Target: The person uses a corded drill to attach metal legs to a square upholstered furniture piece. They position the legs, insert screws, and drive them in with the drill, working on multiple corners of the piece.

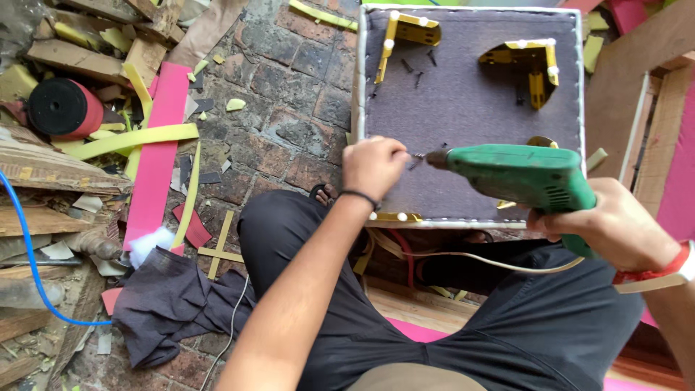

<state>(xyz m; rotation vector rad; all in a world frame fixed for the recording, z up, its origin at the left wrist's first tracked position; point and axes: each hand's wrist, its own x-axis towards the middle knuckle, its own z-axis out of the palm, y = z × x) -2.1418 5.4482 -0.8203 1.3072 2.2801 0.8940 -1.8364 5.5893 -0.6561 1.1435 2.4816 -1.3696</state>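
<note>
Head view: your right hand (615, 224) clenches the green drill (517, 177); left hand (373, 166) pinches its bit (418, 155); two far yellow brackets (525, 65) sit on the panel (463, 108), near ones unfinished.

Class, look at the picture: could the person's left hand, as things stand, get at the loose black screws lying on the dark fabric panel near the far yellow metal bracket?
Probably yes. The left hand already rests on the dark fabric panel, and only bare fabric lies between it and the loose black screws.

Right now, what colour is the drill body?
Green, seen clearly in the head view: the drill held in the right hand.
</note>
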